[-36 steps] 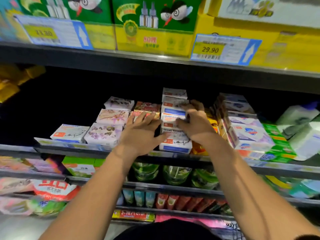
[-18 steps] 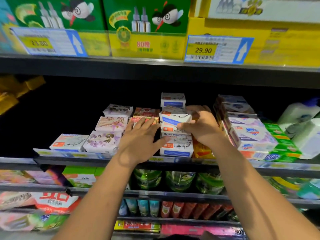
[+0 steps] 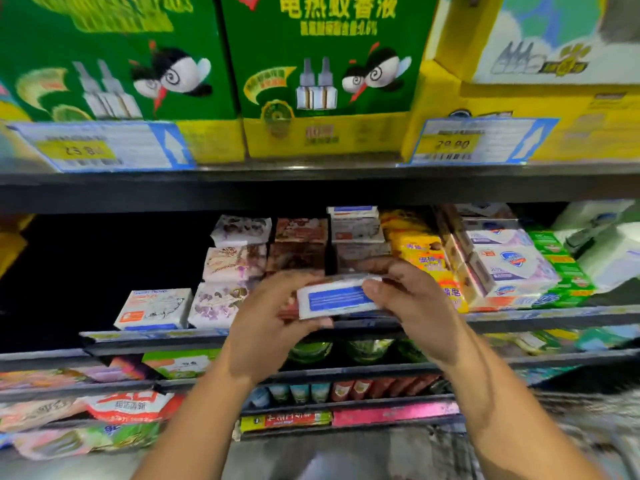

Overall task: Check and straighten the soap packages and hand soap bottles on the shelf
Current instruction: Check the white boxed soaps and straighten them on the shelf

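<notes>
Head view showed me both hands raised in front of the soap shelf (image 3: 554, 314), holding one white soap box (image 3: 337, 299) between them. Its blue panel faced the camera. The left hand (image 3: 273, 323) gripped the box's left end, fingers curled over the top and under the bottom edge. The right hand (image 3: 415, 306) pinched the right end, with the thumb laid across the front face and the fingers bent over the top behind it. The box lay roughly level, tilted slightly, just in front of the shelf's front rail and clear of the rows behind.

Behind the hands I saw a stack of white-and-blue boxes (image 3: 356, 230) of the same kind. To its left sat brown packages (image 3: 301, 230) and a column of floral soap packages (image 3: 235, 261). A lone white box with an orange mark (image 3: 156, 308) stood at the left end of the row. On the right came yellow packs (image 3: 422, 254), white shield-logo packs (image 3: 512, 268), green packs (image 3: 561, 268), and blurred white bottles (image 3: 609, 254) at the far edge. Above, green cartons (image 3: 322, 64) stood behind a price tag (image 3: 474, 142).
</notes>
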Tool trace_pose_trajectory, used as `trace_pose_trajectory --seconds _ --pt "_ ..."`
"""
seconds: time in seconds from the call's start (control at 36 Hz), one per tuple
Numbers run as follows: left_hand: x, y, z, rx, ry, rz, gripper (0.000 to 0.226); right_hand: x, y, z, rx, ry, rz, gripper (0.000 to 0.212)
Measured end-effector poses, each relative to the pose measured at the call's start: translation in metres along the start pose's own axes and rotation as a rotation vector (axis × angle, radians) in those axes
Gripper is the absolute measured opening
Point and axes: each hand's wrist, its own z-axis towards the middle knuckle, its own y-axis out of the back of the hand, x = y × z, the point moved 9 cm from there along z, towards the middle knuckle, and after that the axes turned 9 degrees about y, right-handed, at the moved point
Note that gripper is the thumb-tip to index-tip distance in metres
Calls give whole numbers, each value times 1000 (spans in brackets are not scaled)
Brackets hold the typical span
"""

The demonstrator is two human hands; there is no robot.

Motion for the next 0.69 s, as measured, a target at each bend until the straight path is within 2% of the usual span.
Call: trace_pose_trajectory --seconds 0.08,0.17,0.25,0.31,0.36,0.42,0.47,0.53,0.56,0.61,0.64,0.69 --pt "14 12 -6 17 128 -185 47 4 -19 -4 113 -38 -11 21" --pt "19 26 -9 -14 213 -358 42 6 -36 -9 214 -41 -12 37" --pt "23 35 -5 -38 274 -527 38 6 -44 -6 154 -54 -54 40" --pt "22 39 -3 -38 257 -494 38 6 -49 -3 76 -75 -14 36" --pt "27 40 -4 32 269 -515 40 4 -54 0 13 -96 46 37" --pt "33 38 -7 169 286 -590 60 7 -61 2 -31 -97 133 41" --pt "38 44 -11 266 228 -475 86 9 -68 0 -50 -110 187 35" --pt "33 57 -12 270 80 -127 97 11 -76 -2 -71 -156 246 22" --pt "28 62 -12 242 -32 1 95 11 -80 -2 -72 -177 270 17" --pt "27 69 -14 196 -155 50 79 8 -89 -1 -58 -211 266 27" --pt "30 73 -14 175 -161 56 70 8 -95 0 -50 -219 267 34" --pt "35 81 -11 114 -143 88 56 10 -98 1 -90 -227 285 22"
